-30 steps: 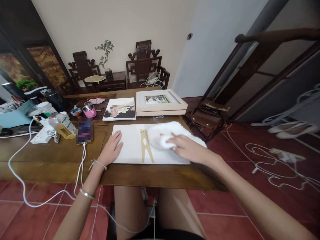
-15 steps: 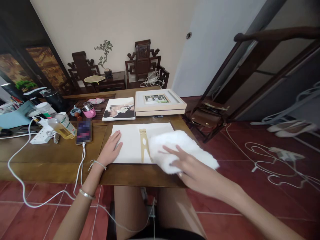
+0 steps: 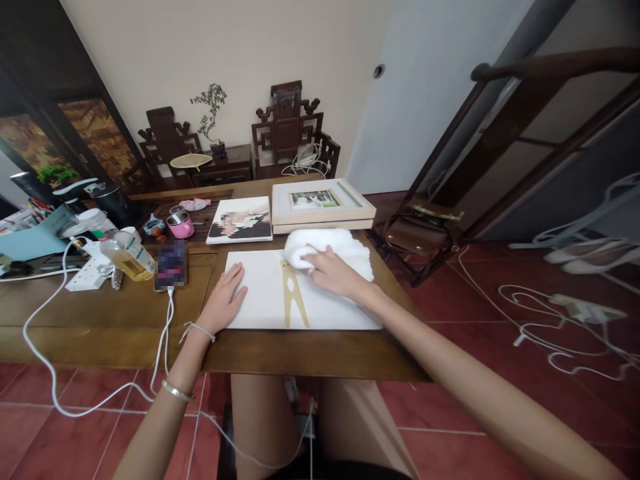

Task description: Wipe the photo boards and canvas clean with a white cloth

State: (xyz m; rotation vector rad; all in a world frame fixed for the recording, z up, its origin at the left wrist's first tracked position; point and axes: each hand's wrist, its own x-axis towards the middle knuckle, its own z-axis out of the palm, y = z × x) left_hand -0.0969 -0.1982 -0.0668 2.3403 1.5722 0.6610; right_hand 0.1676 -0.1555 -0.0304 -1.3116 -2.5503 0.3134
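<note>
A white board (image 3: 260,300), a picture frame's back with a tan stand (image 3: 294,300) on it, lies flat near the front edge of the wooden table (image 3: 125,313). My left hand (image 3: 225,299) rests flat and open on its left edge. My right hand (image 3: 336,272) presses a fluffy white cloth (image 3: 325,245) onto the board's far right part, with the fingers bent over the cloth.
Behind the board lie a photo canvas (image 3: 241,219) and stacked frames (image 3: 320,203). To the left are a phone (image 3: 170,264) on a white cable, a bottle (image 3: 126,257), a power strip and a pink cup (image 3: 180,224). A brown bag (image 3: 415,235) sits right of the table.
My right hand swept the cloth toward the front right edge of the board, then back up to its far side. My left hand stayed put.
</note>
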